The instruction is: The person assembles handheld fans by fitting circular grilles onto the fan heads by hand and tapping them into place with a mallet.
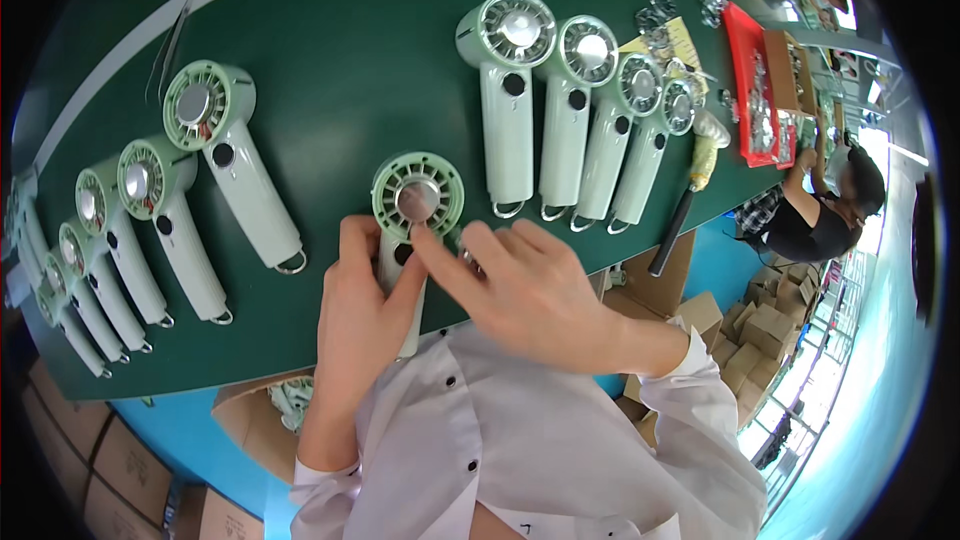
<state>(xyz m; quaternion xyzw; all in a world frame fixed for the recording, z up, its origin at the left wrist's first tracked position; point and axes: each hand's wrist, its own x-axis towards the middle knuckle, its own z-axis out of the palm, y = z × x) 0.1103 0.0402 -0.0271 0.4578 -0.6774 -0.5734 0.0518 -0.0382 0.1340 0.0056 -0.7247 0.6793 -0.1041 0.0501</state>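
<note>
Well to the left of the held fan [416, 196], on the same green table [340, 70], I count at least six pale green fans [250, 190] in a slanting row; their heads lean up and left, their handles run down and right. Past them, at the far edge, it is too warped to count. One slim dark tool [177, 35] lies up and left of the held fan, beyond the nearest of that row.

The left hand [362, 305] wraps the held fan's handle, thumb along the front, other fingers closed round the far side. That fan is right in front of the person's shirt: round face up, head pointing away from the body, long axis almost straight toward the chest, leaning a touch right at the head.

Just right of it, the right hand [530, 290] sets a straight forefinger on the lower part of the fan's head; its other fingers are curled, and I can't tell whether they pinch anything.

Right of the held fan stand out four more fans [508, 130], heads away, ringed ends nearer, then one black-handled tool [678, 220]. Farthest right is one seated co-worker [815, 220].
</note>
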